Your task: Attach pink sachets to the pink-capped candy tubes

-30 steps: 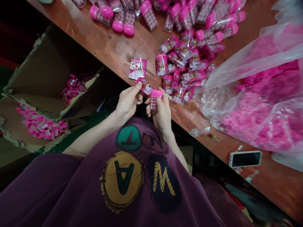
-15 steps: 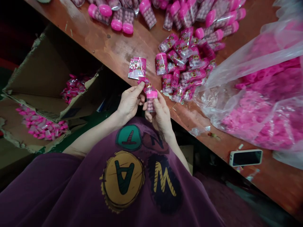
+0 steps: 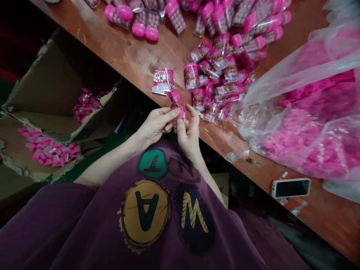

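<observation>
Just in front of the table edge, my left hand (image 3: 159, 120) pinches a printed pink plastic sleeve (image 3: 176, 99). The sleeve now covers the upper part of a small clear candy bottle (image 3: 175, 126) filled with pink balls. My right hand (image 3: 189, 129) grips the bottle's lower part from the other side, thumb in front. Its cap is hidden under the sleeve. Right beyond the hands, flat printed sleeves (image 3: 163, 81) lie at the table edge. To their right is a pile of sleeved bottles (image 3: 216, 75).
Unsleeved pink-capped bottles (image 3: 176, 17) cover the back of the table (image 3: 132, 60). A clear bag of pink pieces (image 3: 306, 138) lies at right, with a phone (image 3: 291, 188) before it. Below the table at left, an open cardboard box (image 3: 42, 90) contains pink packs.
The sleeve has gone from above the pink cap to down over it and the bottle's upper part. My right index finger has lifted away from the bottle.
</observation>
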`<state>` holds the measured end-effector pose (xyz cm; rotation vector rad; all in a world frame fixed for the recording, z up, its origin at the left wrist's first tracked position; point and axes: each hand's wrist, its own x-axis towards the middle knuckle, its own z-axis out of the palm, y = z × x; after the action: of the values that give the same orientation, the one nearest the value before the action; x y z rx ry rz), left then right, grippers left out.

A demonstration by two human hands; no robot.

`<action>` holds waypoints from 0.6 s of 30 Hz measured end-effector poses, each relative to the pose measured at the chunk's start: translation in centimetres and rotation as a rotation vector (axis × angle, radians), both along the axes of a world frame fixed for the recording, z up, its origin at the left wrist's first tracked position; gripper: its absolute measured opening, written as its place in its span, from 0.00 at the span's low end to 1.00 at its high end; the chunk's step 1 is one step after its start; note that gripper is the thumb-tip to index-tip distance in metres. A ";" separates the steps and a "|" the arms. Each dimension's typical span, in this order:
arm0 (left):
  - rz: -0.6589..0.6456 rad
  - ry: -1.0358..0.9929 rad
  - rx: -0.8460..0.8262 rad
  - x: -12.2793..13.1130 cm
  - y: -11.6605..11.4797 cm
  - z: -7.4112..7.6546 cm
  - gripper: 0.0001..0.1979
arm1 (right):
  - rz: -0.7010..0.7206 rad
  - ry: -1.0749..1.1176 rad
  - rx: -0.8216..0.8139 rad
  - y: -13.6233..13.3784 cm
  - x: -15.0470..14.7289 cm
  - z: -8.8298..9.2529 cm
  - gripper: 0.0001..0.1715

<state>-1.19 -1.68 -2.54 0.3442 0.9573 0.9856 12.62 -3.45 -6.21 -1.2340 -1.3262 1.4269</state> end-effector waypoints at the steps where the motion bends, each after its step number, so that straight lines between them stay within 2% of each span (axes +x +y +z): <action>1: 0.004 0.004 -0.001 0.1 0.0 0.0 0.20 | 0.007 -0.060 0.035 0.0 0.1 -0.1 0.35; 4: 0.034 0.015 -0.025 0.0 0.1 -0.3 0.20 | 0.031 -0.095 0.073 0.1 0.4 -0.2 0.37; 8: 0.081 0.008 -0.045 -0.2 0.6 -0.4 0.19 | 0.086 0.099 -0.040 -0.2 0.3 0.2 0.37; 14: 0.094 0.072 -0.102 -0.1 0.4 -0.2 0.18 | 0.025 0.181 -0.123 -0.2 -0.2 -0.1 0.37; 18: 0.059 0.025 -0.116 -0.9 0.2 -0.1 0.17 | 0.129 0.255 -0.242 0.0 0.3 0.1 0.38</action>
<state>-2.05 -1.46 -2.63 0.2328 1.0470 0.9770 12.88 -3.45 -6.10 -1.0882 -1.0991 1.8135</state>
